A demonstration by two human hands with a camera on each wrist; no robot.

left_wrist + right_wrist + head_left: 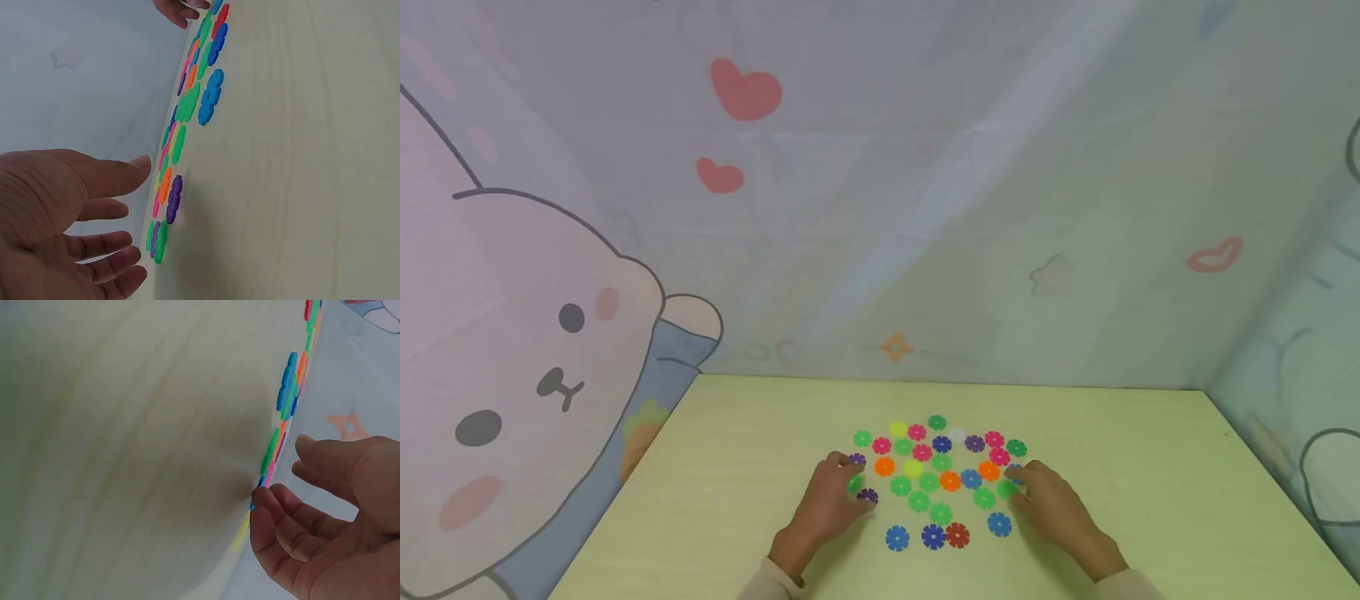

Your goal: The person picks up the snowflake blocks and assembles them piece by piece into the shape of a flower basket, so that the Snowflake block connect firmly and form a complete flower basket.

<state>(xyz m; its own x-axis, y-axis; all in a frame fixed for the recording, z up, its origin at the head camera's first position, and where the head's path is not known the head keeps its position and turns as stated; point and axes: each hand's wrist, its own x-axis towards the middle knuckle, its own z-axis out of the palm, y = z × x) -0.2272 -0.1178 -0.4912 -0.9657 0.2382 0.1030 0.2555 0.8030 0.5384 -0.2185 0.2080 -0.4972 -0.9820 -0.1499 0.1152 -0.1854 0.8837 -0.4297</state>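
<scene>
Many flat notched plastic snowflake discs in several colours lie spread on the table between two hands. In the head view my left hand (830,500) is at the left edge of the spread, its fingers apart near a dark purple disc (868,497). The left wrist view has this hand (75,219) with relaxed fingers and nothing in them. At the right edge, my right hand (1058,510) bends its fingers loosely near a green disc (1007,489) and partly covers a blue one (1016,473). Its palm (340,515) holds nothing in the right wrist view.
Nearest the front lie a light blue disc (897,538), a dark blue one (933,537), a dark red one (957,535) and another blue one (999,524). The pale wooden table (715,483) meets a printed cloth backdrop (880,208) at its back edge.
</scene>
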